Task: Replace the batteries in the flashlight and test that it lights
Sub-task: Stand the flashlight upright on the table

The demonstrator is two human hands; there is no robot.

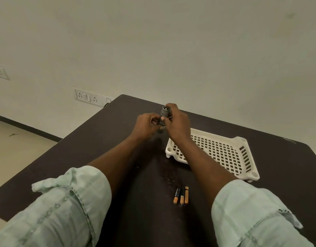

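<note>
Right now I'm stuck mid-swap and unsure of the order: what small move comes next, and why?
Probably keep twisting the tail end with the left hand while the right hand steadies the flashlight. Both hands grip it above the table, and the three batteries lie untouched.

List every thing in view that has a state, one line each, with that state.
flashlight: held off the table in both hands, no beam visible
right hand: grips the flashlight's head end
left hand: grips its lower end
three batteries: lying loose, side by side on the table
white basket: upright on the table, nothing visible inside
</note>
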